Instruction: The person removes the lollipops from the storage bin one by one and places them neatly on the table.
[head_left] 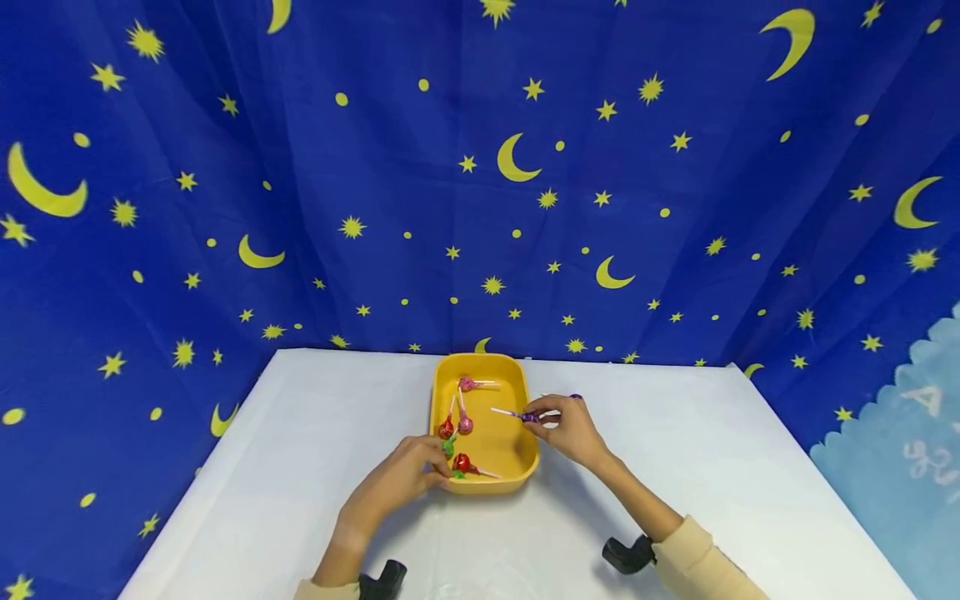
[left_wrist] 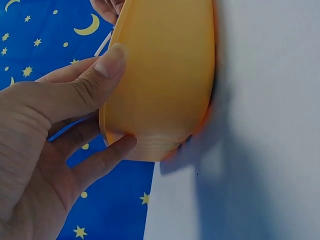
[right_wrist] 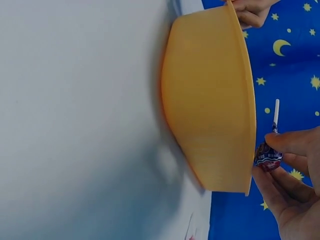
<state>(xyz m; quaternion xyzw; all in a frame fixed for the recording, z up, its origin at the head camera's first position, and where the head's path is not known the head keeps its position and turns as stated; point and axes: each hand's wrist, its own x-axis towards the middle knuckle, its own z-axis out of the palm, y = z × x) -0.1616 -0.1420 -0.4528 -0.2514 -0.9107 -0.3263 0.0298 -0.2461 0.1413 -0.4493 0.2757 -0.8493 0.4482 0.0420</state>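
Note:
A yellow tub (head_left: 495, 486) stands on the white table with several wrapped lollipops in it. My left hand (head_left: 412, 471) grips its near left rim, the thumb on the outer wall in the left wrist view. At the right rim, my right hand (head_left: 566, 425) pinches a purple-wrapped lollipop (right_wrist: 270, 157) by its head, its white stick pointing in over the tub. Inside lie a pink lollipop (head_left: 467, 383) at the far end, another pink one (head_left: 466, 425) beside a red one (head_left: 446, 428), and a red one (head_left: 462, 462) near the front. Green wrappers (head_left: 448, 447) show by my left fingers, partly hidden.
A bit of purple (head_left: 576, 397) peeks out behind my right hand. The white table (head_left: 345, 392) reaches back to a blue curtain (head_left: 420, 183) with yellow moons and stars. Black wrist mounts (head_left: 628, 554) sit on both forearms.

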